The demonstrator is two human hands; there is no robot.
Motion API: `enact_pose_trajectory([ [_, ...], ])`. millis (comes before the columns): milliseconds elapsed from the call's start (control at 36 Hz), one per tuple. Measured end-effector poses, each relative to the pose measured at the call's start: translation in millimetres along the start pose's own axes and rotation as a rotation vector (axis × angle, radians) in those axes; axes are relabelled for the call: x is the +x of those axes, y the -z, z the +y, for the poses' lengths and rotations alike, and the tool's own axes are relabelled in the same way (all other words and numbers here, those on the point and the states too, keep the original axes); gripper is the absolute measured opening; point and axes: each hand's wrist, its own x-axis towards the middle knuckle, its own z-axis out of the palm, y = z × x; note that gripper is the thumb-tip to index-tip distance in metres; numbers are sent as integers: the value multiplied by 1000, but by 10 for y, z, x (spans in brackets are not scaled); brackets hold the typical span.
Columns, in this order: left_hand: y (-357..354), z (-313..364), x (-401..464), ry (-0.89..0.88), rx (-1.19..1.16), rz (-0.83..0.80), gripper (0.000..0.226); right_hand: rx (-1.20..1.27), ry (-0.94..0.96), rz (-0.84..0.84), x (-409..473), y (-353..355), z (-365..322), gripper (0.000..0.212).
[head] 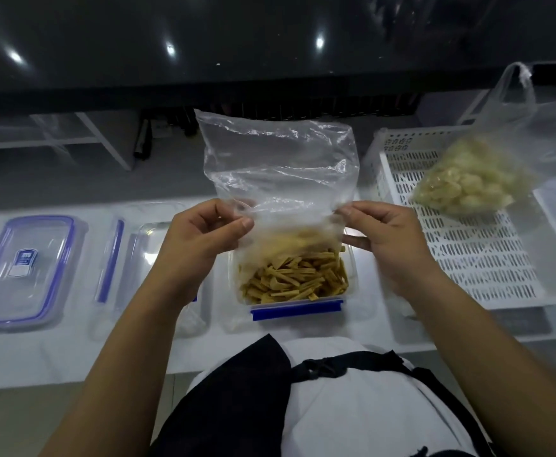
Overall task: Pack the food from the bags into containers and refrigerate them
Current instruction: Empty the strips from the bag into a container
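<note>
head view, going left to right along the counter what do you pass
lid → empty container → left hand → container of sticks → right hand → white basket → bag of pale food

Single head-worn view looks steeply down, close over the white counter ahead.
</note>
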Motion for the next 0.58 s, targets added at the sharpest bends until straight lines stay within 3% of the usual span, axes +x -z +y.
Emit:
enact_pose_trajectory([
  [83,-3,25,-7,14,-22,7,7,14,-22,-3,-16,2,6,10],
  [222,-31,26,-17,27,-78,0,14,38,-35,-14,-35,-8,11,9],
  [306,-36,48,-18,16,-139,0,18,71,-23,-8,-38,-16,-33,21],
  [583,-25,140,12,-17,-176,7,17,79,1,-31,-13,-53,-151,11],
])
